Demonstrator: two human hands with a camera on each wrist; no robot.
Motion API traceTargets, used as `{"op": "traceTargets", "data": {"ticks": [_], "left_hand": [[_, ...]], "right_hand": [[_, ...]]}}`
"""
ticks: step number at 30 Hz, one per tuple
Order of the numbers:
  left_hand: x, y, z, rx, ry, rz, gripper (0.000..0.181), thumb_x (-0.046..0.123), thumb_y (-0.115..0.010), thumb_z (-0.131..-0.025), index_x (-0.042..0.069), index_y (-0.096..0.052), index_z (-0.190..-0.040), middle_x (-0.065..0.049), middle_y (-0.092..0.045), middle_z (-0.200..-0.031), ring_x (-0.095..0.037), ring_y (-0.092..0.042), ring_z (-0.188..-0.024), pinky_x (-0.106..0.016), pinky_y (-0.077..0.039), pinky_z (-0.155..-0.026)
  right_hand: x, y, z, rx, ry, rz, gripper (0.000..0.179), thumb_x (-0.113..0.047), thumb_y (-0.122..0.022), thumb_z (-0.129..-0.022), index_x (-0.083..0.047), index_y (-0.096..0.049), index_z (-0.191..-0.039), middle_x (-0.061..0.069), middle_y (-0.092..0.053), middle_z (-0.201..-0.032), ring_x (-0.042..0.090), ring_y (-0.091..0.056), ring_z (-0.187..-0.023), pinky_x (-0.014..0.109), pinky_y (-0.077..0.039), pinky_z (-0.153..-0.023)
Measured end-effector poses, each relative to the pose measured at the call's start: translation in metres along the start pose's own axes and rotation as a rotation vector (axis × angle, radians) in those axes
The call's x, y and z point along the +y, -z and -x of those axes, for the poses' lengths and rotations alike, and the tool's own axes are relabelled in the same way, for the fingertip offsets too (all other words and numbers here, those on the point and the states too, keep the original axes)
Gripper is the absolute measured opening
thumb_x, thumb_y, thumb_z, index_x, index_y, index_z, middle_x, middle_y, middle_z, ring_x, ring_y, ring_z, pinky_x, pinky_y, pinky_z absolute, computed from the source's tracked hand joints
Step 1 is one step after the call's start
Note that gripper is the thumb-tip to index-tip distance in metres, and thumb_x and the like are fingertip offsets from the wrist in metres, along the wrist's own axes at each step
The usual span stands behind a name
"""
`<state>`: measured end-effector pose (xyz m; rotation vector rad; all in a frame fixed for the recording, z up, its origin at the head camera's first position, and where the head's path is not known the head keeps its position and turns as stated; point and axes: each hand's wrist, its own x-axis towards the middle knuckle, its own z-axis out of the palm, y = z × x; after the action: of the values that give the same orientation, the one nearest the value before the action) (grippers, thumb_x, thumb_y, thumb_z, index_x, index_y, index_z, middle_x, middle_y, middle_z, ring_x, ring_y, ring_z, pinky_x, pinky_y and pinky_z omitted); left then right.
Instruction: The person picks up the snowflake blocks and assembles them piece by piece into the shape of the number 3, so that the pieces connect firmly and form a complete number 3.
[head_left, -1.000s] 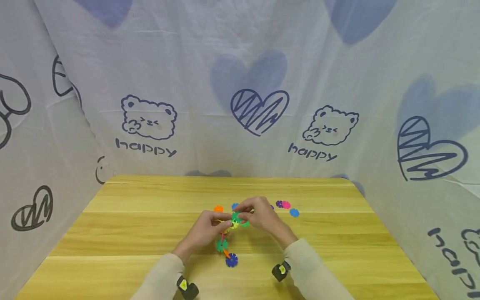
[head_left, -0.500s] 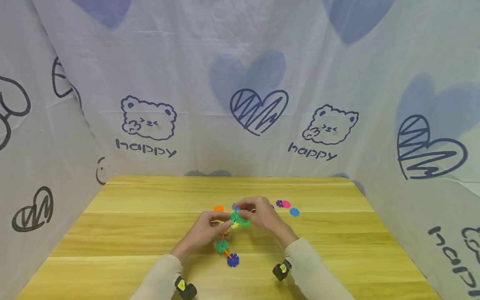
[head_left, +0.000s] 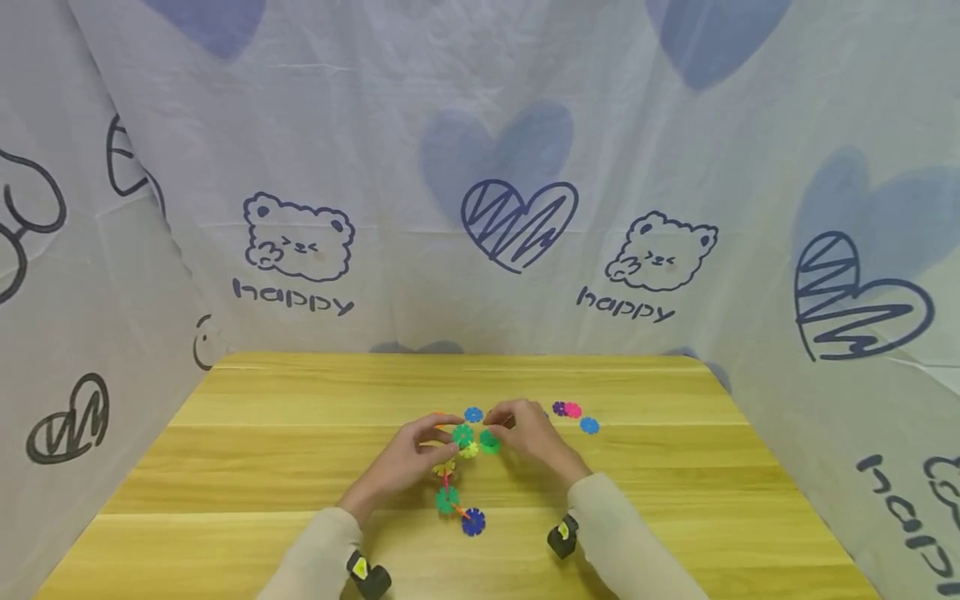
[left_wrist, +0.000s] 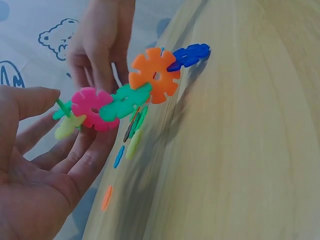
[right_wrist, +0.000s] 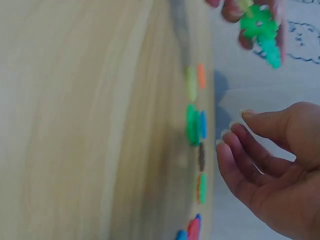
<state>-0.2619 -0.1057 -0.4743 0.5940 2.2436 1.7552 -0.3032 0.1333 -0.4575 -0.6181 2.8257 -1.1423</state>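
My left hand (head_left: 408, 462) pinches one end of a chain of slotted snowflake discs (left_wrist: 127, 100) between thumb and fingers. A green disc (head_left: 462, 434) and a yellow one are at the held end. Below, pink, green and orange discs follow, down to a dark blue disc (head_left: 473, 522) at the far end. To the right of the chain is my right hand (head_left: 527, 432), fingers loosely bent and the thumb apart from them. Nothing sits between those fingers in the right wrist view, where the hand (right_wrist: 270, 165) hovers beside a row of loose discs.
Loose discs lie on the wooden table (head_left: 262, 467): green ones (head_left: 490, 442) by the right fingertips, a blue one (head_left: 473, 414) behind the hands. Farther right are a pink disc (head_left: 573, 410) and another blue disc (head_left: 589, 426). A patterned cloth (head_left: 405, 275) encloses the sides and back.
My right hand has let go of the green disc at the chain's end and drawn slightly right. The chain stays in my left hand, its lower end shifted a little right.
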Motion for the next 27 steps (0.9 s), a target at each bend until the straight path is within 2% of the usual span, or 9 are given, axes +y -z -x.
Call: {"op": "traceTargets", "data": {"ticks": [6,10,16,21,27], "left_hand": [[0.002,-0.001,0.002,-0.002,0.008,-0.007,0.046,0.023,-0.065,-0.103,0.013,-0.055,-0.146,-0.022,-0.066,-0.13,-0.037,-0.068,-0.118,-0.037,-0.061,-0.09],[0.004,-0.003,0.003,-0.004,-0.005,-0.023,0.046,0.023,-0.065,-0.103,0.01,-0.055,-0.146,-0.022,-0.067,-0.13,-0.039,-0.069,-0.117,-0.04,-0.06,-0.092],[0.004,-0.004,0.002,0.004,-0.016,-0.019,0.046,0.021,-0.065,-0.103,0.008,-0.056,-0.146,-0.023,-0.067,-0.13,-0.038,-0.07,-0.116,-0.042,-0.06,-0.093],[0.005,-0.004,0.002,0.009,-0.014,-0.014,0.046,0.021,-0.065,-0.103,0.008,-0.056,-0.145,-0.024,-0.067,-0.13,-0.038,-0.07,-0.115,-0.043,-0.06,-0.095],[0.004,-0.003,0.002,0.019,-0.007,-0.015,0.045,0.021,-0.066,-0.102,0.01,-0.057,-0.145,-0.023,-0.068,-0.128,-0.038,-0.07,-0.114,-0.043,-0.06,-0.095]], "right_hand": [[0.016,-0.009,-0.004,-0.044,-0.058,0.029,0.019,-0.009,-0.072,-0.096,0.001,-0.075,-0.113,0.015,-0.074,-0.112,0.027,-0.07,-0.099,0.042,-0.061,-0.087],[0.023,-0.015,-0.007,-0.052,-0.048,0.07,0.025,-0.012,-0.076,-0.093,0.002,-0.075,-0.114,0.016,-0.074,-0.113,0.028,-0.069,-0.101,0.044,-0.06,-0.089],[0.026,-0.018,-0.009,-0.036,-0.026,0.1,0.021,-0.013,-0.083,-0.087,-0.002,-0.075,-0.104,0.009,-0.072,-0.101,0.018,-0.064,-0.089,0.034,-0.058,-0.08],[0.025,-0.015,-0.005,-0.003,-0.013,0.054,0.01,-0.006,-0.079,-0.089,-0.005,-0.072,-0.096,0.005,-0.071,-0.089,0.013,-0.062,-0.081,0.027,-0.055,-0.074],[0.02,-0.006,0.002,0.044,0.019,0.006,0.006,-0.003,-0.076,-0.09,-0.007,-0.073,-0.093,0.005,-0.073,-0.089,0.012,-0.063,-0.079,0.024,-0.056,-0.073]]}}
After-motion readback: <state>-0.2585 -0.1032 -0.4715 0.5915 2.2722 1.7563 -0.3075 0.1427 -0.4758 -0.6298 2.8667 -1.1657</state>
